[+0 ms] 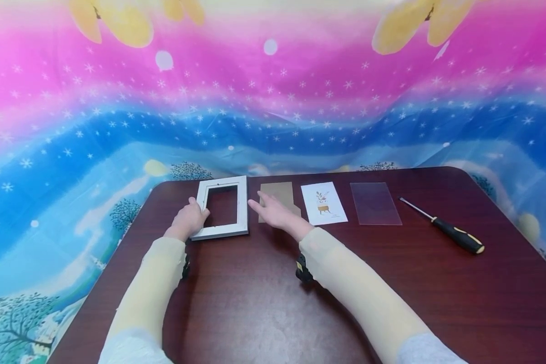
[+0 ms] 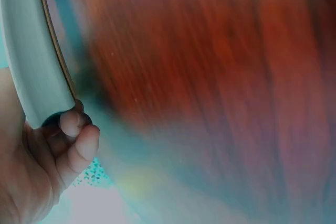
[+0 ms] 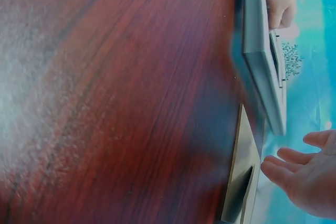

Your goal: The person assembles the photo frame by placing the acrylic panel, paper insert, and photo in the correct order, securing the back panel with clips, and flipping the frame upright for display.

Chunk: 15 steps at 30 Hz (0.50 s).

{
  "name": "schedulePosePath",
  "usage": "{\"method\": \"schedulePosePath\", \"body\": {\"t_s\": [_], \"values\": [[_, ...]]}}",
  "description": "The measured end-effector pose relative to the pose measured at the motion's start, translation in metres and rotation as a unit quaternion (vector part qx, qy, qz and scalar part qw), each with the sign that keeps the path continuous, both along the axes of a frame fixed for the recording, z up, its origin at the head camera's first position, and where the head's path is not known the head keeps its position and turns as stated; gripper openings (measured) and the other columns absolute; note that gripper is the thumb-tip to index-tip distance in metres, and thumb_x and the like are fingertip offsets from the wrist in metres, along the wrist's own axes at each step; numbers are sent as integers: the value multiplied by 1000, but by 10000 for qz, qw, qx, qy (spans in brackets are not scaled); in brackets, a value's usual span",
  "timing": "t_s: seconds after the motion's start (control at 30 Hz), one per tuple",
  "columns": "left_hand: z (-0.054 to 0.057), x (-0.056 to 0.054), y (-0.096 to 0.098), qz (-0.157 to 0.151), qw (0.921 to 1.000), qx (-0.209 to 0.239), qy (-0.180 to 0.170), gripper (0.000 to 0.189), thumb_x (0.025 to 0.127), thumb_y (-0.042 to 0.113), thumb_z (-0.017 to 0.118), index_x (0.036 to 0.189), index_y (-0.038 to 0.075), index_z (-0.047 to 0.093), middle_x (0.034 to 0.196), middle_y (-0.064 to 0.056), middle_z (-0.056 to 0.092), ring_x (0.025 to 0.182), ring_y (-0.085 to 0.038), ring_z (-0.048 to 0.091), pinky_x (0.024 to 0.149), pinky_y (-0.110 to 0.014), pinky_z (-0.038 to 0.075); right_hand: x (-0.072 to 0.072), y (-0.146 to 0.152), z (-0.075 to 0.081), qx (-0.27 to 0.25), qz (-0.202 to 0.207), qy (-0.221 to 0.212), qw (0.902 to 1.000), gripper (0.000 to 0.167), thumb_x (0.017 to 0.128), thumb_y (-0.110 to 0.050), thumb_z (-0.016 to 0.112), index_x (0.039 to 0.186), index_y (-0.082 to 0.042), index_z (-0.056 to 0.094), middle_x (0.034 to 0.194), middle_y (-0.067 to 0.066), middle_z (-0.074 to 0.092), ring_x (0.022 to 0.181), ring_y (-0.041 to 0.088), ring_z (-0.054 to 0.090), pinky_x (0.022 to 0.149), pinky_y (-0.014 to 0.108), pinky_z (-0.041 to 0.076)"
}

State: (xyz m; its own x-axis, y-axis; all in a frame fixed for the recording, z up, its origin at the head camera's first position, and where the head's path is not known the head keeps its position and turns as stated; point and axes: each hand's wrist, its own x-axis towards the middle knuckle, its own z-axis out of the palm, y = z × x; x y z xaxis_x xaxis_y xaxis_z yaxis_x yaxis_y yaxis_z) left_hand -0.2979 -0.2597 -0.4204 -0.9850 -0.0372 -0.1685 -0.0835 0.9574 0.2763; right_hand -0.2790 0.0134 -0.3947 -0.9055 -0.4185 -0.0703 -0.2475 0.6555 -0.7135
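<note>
My left hand (image 1: 188, 220) grips the left side of a white picture frame (image 1: 242, 207), thumb on its upper face. In the left wrist view, curled fingers show under the rim of the frame (image 2: 31, 51). The dark table shows through the frame's opening. To its right, my right hand (image 1: 277, 211) has its fingers spread and holds nothing. It overlaps a brown backing board (image 1: 282, 189) in the head view. From the right wrist, the frame (image 3: 254, 35) looks tilted close over the table, its corner near the fingertips, with the backing board (image 3: 239, 171) below.
Right of the backing board lie a white card (image 1: 324, 202) with a plant picture, a clear sheet (image 1: 375, 203) and a screwdriver (image 1: 457, 235) with a black and yellow handle. A patterned cloth (image 1: 273, 101) hangs behind the dark wooden table (image 1: 255, 313).
</note>
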Motion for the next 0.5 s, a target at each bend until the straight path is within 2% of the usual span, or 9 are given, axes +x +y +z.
{"method": "schedulePosePath", "body": {"t_s": [0.2,0.33,0.4,0.5], "values": [[9,4,-3,-98,9999,34,110,77,104,31,41,143,-21,0,121,-41,50,111,-47,55,94,-55,44,-1,-2,0,-639,-75,-340,9973,68,104,-47,34,154,-2,19,155,18,29,145,32,18,116,44,15],[13,7,-3,-87,9997,164,170,77,103,31,41,142,-22,2,114,-40,52,104,-46,57,91,-54,45,-2,-10,-2,-1311,-265,-628,9890,65,105,-43,36,153,0,23,154,18,29,142,30,26,114,43,21],[14,9,-2,-56,9994,267,204,75,103,31,42,142,-21,4,110,-39,54,101,-44,58,89,-53,46,-2,-16,-4,-1865,-385,-997,9766,63,106,-39,37,152,0,23,155,18,27,138,32,34,112,43,28],[15,12,1,-16,9990,379,230,71,103,31,43,140,-21,10,104,-35,55,94,-42,60,84,-51,47,-2,-25,-7,-2750,-568,-1651,9455,62,106,-37,38,152,1,22,152,22,31,129,38,46,105,46,38]]}}
